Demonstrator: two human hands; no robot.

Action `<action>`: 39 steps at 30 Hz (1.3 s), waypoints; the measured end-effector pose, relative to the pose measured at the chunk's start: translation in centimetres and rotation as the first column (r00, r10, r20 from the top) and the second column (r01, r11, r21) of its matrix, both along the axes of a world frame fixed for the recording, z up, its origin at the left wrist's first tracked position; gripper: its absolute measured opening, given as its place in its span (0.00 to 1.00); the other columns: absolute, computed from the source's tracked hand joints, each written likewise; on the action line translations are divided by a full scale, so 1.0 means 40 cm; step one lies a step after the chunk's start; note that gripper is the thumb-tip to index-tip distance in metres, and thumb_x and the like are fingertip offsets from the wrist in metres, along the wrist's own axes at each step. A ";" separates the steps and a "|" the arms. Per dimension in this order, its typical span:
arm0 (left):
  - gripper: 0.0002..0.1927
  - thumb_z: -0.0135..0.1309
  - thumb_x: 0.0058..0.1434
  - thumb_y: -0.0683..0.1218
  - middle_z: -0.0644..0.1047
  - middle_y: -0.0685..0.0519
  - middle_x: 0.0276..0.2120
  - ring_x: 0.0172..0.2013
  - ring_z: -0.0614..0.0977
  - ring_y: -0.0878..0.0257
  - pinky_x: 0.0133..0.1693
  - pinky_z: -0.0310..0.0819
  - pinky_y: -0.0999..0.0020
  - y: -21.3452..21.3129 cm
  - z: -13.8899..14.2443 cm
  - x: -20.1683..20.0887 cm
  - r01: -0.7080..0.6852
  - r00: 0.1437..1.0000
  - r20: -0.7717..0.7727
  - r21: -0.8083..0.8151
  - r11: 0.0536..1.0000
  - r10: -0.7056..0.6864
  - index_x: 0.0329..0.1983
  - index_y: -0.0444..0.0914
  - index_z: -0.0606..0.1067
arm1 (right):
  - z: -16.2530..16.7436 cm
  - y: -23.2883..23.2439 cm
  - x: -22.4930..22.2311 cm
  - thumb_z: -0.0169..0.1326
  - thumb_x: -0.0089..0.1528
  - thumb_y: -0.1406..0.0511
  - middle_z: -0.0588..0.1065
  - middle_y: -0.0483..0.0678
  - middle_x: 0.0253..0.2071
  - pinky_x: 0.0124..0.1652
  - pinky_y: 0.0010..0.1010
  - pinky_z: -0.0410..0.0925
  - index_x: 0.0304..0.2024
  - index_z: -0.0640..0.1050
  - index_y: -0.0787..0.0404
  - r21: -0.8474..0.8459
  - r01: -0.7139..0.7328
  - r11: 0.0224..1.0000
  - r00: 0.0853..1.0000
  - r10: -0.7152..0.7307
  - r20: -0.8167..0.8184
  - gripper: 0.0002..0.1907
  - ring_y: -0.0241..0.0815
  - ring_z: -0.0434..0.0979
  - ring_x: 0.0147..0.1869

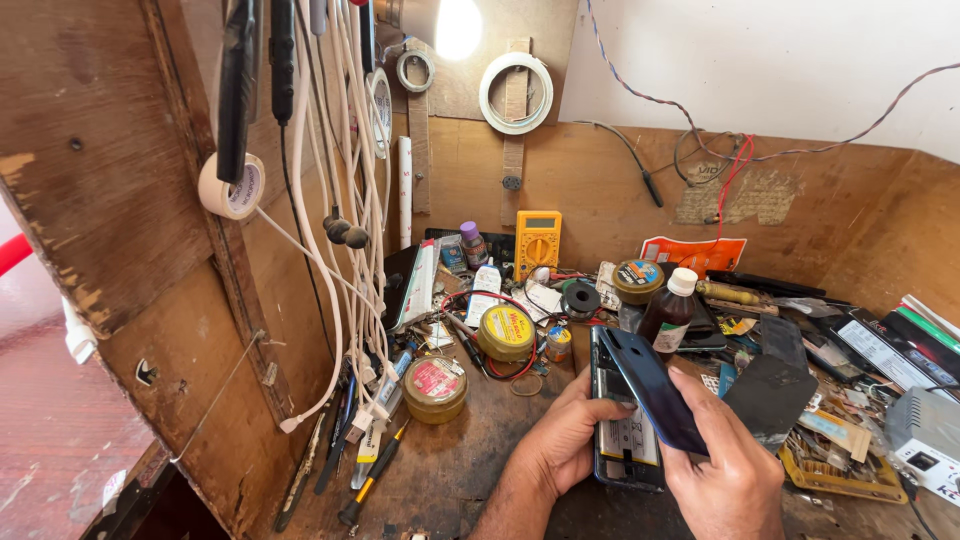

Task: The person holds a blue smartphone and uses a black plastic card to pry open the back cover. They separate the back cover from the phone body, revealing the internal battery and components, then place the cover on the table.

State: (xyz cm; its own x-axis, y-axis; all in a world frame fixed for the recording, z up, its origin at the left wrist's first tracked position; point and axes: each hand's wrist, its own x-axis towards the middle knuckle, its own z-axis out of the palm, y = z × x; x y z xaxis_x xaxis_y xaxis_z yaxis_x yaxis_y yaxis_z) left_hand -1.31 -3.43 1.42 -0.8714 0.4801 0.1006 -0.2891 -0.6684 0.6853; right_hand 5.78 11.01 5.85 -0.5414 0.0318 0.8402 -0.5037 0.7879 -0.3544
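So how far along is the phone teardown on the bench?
Done: the dark blue back cover is lifted off the phone body, battery exposed. In hand: the right hand has the cover in its grip, the left hand steadies the body. Left: the internals look untouched; the yellow multimeter stands unused at the back.

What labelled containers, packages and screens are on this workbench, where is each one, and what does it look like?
Yellow multimeter: against the back board, small grey screen, round dial.
Round yellow tin: centre bench, red-printed lid.
Amber jar with a pink-red label: front left of the tin.
Dark brown bottle with a white cap: behind the hands, pale label.
Orange packet: leaning on the back board.
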 end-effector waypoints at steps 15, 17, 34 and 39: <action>0.31 0.52 0.59 0.32 0.80 0.48 0.51 0.48 0.84 0.60 0.47 0.83 0.65 -0.008 0.013 0.004 -0.022 1.000 -0.009 0.023 1.000 0.022 0.67 0.38 0.68 | -0.054 0.017 -0.005 0.56 0.40 0.80 0.73 0.57 0.60 0.63 0.44 0.67 0.52 0.78 0.65 0.269 -0.133 0.954 0.990 0.139 0.000 0.35 0.55 0.72 0.68; 0.32 0.52 0.58 0.32 0.80 0.48 0.51 0.48 0.84 0.60 0.48 0.82 0.65 -0.011 0.013 0.005 -0.010 1.000 -0.026 0.023 1.000 0.011 0.68 0.38 0.68 | -0.059 0.020 -0.007 0.56 0.39 0.80 0.73 0.58 0.61 0.63 0.45 0.66 0.53 0.78 0.65 0.282 -0.146 0.948 0.988 0.152 0.001 0.36 0.56 0.71 0.69; 0.26 0.52 0.66 0.33 0.79 0.49 0.52 0.50 0.83 0.58 0.55 0.80 0.58 -0.002 -0.019 -0.009 0.049 0.999 -0.022 0.071 0.996 -0.048 0.67 0.38 0.68 | 0.013 0.003 0.031 0.60 0.51 0.79 0.79 0.55 0.56 0.58 0.36 0.74 0.53 0.81 0.63 0.028 -0.016 0.999 0.995 0.019 -0.097 0.27 0.50 0.81 0.61; 0.25 0.49 0.68 0.35 0.78 0.43 0.54 0.52 0.82 0.47 0.52 0.79 0.41 -0.009 -0.004 0.001 0.107 0.994 -0.022 0.076 0.991 -0.105 0.68 0.38 0.65 | 0.045 0.012 0.034 0.60 0.51 0.79 0.80 0.54 0.55 0.51 0.30 0.77 0.55 0.80 0.63 -0.106 -0.095 0.990 0.995 0.090 -0.046 0.28 0.44 0.83 0.56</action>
State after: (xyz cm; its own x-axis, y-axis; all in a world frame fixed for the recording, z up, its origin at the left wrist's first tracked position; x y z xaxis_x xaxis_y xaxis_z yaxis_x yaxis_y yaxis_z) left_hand -1.27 -3.78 1.25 -0.8138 0.5597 0.1564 -0.3490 -0.6859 0.6385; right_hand 7.16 11.48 7.65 -0.5113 0.0746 0.8562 -0.5884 0.6957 -0.4120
